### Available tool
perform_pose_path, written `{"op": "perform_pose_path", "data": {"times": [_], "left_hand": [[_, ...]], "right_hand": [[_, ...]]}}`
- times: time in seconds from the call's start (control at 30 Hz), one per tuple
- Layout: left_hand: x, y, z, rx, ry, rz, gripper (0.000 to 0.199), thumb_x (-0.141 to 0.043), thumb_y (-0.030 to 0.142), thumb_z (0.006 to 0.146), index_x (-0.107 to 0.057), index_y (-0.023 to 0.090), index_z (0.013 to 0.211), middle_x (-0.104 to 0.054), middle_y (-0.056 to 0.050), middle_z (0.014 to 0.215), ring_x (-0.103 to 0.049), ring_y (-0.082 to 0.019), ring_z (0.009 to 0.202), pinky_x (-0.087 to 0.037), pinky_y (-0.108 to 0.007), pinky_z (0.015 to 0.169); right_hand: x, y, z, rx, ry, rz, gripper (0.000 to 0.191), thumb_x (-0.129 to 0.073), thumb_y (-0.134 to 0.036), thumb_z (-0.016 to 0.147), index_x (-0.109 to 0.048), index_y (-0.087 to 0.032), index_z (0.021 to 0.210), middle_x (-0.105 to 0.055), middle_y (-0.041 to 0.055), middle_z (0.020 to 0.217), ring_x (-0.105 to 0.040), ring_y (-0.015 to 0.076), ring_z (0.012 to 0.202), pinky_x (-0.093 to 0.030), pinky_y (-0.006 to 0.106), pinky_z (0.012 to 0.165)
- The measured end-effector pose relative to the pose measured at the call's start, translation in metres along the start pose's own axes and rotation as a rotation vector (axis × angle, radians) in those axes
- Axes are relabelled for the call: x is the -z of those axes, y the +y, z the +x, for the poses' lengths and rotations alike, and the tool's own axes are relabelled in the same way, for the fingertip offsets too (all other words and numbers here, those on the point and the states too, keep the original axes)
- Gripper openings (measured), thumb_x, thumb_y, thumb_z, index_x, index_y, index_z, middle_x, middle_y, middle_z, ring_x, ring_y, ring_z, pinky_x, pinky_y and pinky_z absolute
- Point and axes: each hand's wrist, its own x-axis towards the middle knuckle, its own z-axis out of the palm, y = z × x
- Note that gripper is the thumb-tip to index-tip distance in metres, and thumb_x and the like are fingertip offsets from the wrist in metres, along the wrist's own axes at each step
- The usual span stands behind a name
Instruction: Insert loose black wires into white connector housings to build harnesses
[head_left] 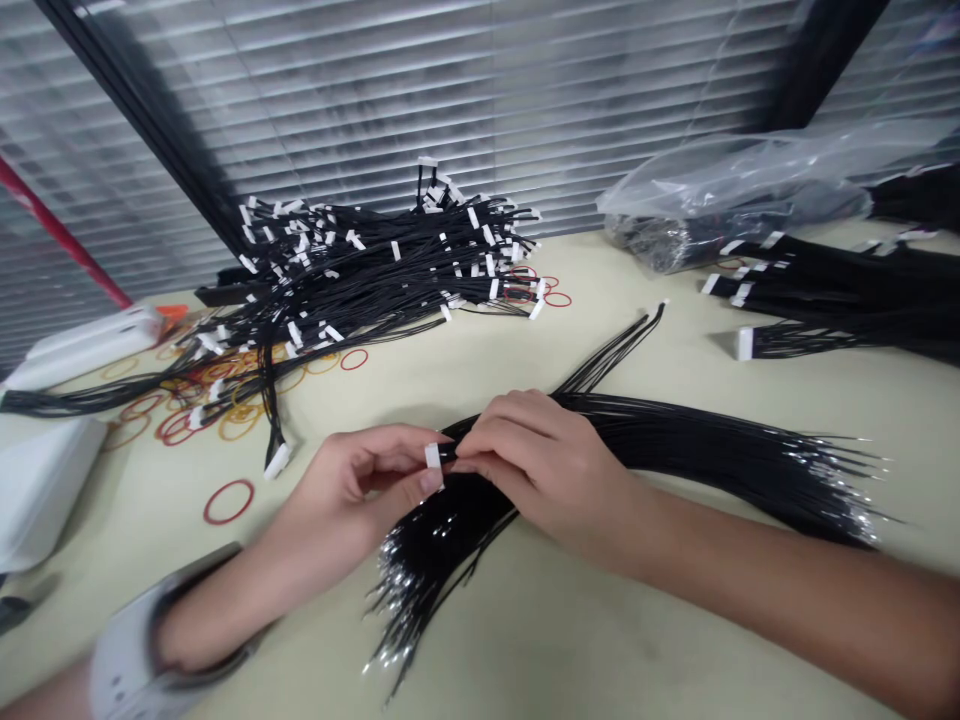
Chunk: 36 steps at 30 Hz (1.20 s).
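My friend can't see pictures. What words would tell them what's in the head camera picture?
Two hands work on a bundle of thin black wires on a pale table. The left hand pinches a small white plug, and the right hand holds the wires beside it. Behind them are a big pile of wires with white plugs and scattered rubber bands.
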Motion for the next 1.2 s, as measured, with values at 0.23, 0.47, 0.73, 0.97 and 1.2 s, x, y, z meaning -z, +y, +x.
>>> {"op": "perform_pose_path", "data": {"times": [0.23, 0.47, 0.73, 0.97, 1.2], "left_hand": [[-0.0001, -0.0012, 0.0006, 0.003, -0.001, -0.030, 0.011, -0.061, 0.017, 0.076, -0.064, 0.018, 0.086, -0.070, 0.001, 0.075, -0.063, -0.010, 0.068, -0.049, -0.014, 0.058], [-0.0007, 0.0016, 0.0002, 0.025, -0.003, -0.037, 0.018, -0.061, 0.015, 0.076, -0.065, 0.015, 0.093, -0.071, -0.001, 0.078, -0.063, -0.011, 0.071, -0.048, -0.016, 0.061], [0.0008, -0.0006, 0.0008, 0.022, -0.025, -0.041, 0.018, -0.060, 0.017, 0.077, -0.064, 0.014, 0.094, -0.071, -0.002, 0.081, -0.063, -0.011, 0.072, -0.048, -0.017, 0.063], [-0.0003, -0.0012, -0.0002, 0.026, -0.058, -0.041, 0.017, -0.060, 0.017, 0.076, -0.065, 0.018, 0.092, -0.070, 0.003, 0.078, -0.061, -0.008, 0.073, -0.046, -0.014, 0.064], [-0.0022, 0.0014, -0.0074, -0.051, -0.009, 0.225, 0.014, -0.059, 0.021, 0.077, -0.067, 0.020, 0.088, -0.068, 0.002, 0.070, -0.059, -0.010, 0.064, -0.045, -0.017, 0.056]], "right_hand": [[-0.0010, 0.0023, -0.0006, 0.046, 0.027, -0.002, 0.021, -0.045, -0.015, 0.087, -0.061, -0.012, 0.074, -0.057, 0.0038, 0.069, -0.048, 0.0118, 0.066, -0.037, 0.027, 0.064], [-0.0015, 0.0037, -0.0012, 0.045, 0.027, 0.009, 0.020, -0.045, -0.014, 0.086, -0.061, -0.012, 0.075, -0.057, 0.0039, 0.070, -0.048, 0.0119, 0.067, -0.038, 0.027, 0.064], [-0.0013, 0.0033, -0.0013, 0.040, 0.010, 0.033, 0.018, -0.047, -0.013, 0.085, -0.062, -0.011, 0.076, -0.056, 0.0046, 0.071, -0.048, 0.0122, 0.067, -0.038, 0.026, 0.065], [-0.0034, 0.0015, -0.0026, 0.063, -0.012, 0.026, 0.020, -0.046, -0.012, 0.086, -0.064, -0.010, 0.077, -0.056, 0.0054, 0.071, -0.047, 0.0128, 0.068, -0.038, 0.027, 0.066], [-0.0015, 0.0025, -0.0009, 0.192, -0.006, -0.025, 0.025, -0.037, -0.009, 0.088, -0.061, -0.012, 0.079, -0.056, 0.0046, 0.073, -0.046, 0.0116, 0.069, -0.038, 0.026, 0.069]]}}
